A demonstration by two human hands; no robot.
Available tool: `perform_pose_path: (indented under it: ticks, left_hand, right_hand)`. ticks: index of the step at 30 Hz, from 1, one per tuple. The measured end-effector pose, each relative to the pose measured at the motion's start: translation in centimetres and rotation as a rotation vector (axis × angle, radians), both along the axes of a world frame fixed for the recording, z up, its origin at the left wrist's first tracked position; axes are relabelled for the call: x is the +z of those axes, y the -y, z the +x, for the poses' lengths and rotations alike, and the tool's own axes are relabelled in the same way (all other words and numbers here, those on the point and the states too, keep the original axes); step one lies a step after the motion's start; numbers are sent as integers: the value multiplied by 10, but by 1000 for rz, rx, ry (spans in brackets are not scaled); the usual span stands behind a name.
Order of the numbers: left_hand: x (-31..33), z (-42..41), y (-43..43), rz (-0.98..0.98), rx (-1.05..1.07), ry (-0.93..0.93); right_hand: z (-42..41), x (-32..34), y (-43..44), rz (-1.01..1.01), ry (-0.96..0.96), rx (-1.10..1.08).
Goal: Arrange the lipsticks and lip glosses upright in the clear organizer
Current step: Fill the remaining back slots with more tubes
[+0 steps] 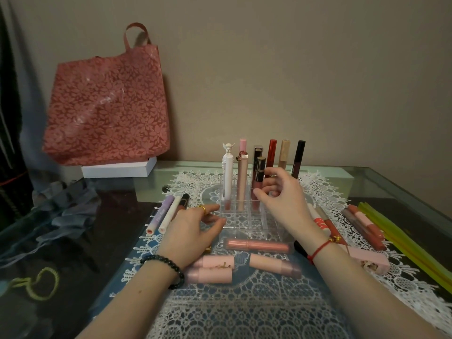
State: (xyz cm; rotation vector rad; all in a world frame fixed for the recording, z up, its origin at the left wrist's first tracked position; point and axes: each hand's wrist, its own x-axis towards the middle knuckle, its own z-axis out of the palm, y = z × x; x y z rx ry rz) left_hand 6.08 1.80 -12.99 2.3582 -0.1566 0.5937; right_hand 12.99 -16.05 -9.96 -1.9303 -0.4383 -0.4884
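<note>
L hand (193,225) rests loose at organizer's (236,217) front-left corner, R hand (283,201) prob. pinches black-capped gloss (259,177) inside it, so seat it straight, release slow.

Plain beige wall (293,69) in dim, warm light. A glass worktop (381,182) carries a white lace cloth (244,314). A red floral bag (107,111) leans on the wall above a white box (117,168); dark curtain (12,118) at left.

Organizer (234,216) rt side hidden by right hand (283,199), purple tube (163,211) txt unreadable
</note>
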Motion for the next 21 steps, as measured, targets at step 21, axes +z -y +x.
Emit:
perform_pose_path:
  ticks: [21]
  left_hand:
    - [19,8,-50,197,479,12]
  right_hand:
    - [-17,12,40,-12,-19,35]
